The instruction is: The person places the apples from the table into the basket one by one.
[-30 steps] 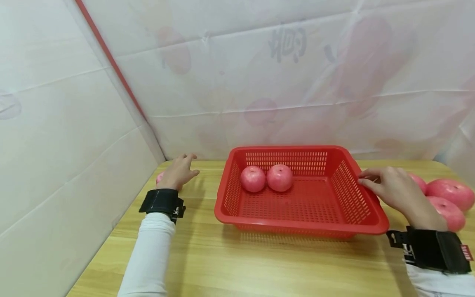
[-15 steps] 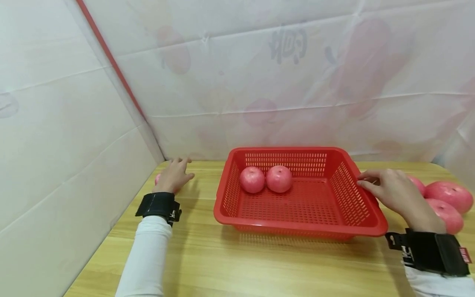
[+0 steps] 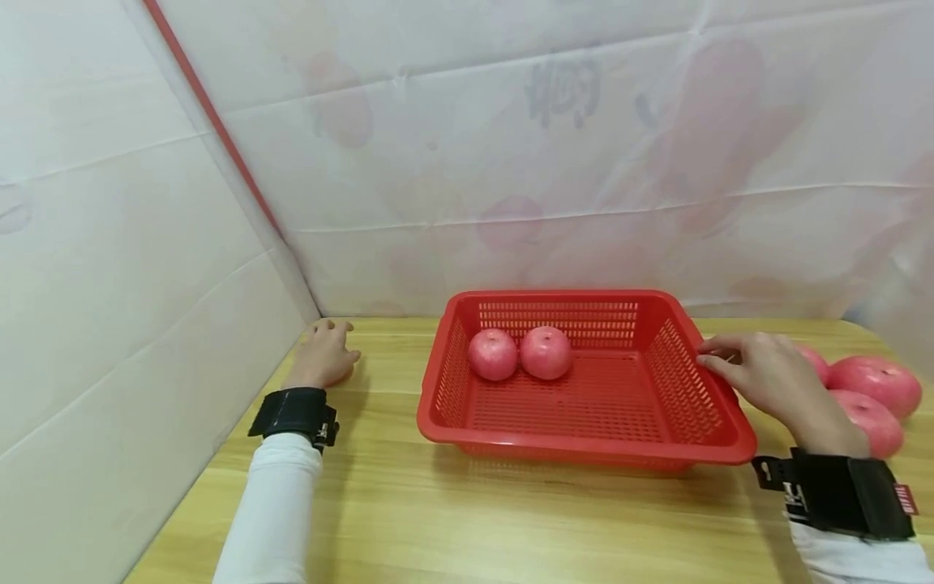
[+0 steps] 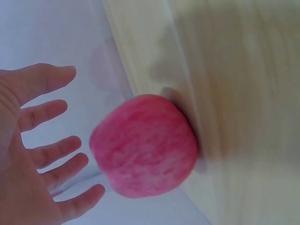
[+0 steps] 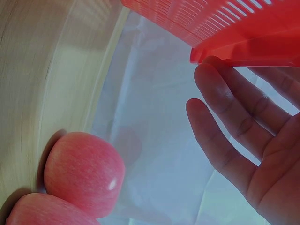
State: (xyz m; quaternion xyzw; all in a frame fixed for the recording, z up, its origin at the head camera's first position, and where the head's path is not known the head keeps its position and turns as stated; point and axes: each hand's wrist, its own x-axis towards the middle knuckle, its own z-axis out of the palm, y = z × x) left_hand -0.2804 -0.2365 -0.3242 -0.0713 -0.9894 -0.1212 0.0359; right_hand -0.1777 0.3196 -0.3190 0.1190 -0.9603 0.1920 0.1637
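My left hand (image 3: 321,357) hovers at the table's far left with its fingers spread. In the left wrist view a pink-red apple (image 4: 145,147) sits on the wood just beyond those fingers, with a gap between; the hand hides it in the head view. My right hand (image 3: 773,385) holds the right rim of a red plastic basket (image 3: 584,446), thumb on top and fingertips against the underside. Two apples, one on the left (image 3: 492,354) and another beside it (image 3: 546,353), lie in the basket's back left part.
Right of the basket, partly behind my right hand, are a large apple (image 3: 876,383), a nearer apple (image 3: 871,422) and a partly hidden apple (image 3: 813,361). White sheeting (image 3: 438,162) walls off the back and left of the wooden table (image 3: 511,519).
My left hand has moved left and slightly nearer, over the apple at the far left, which it now covers in the head view. My right hand keeps its place at the basket rim.
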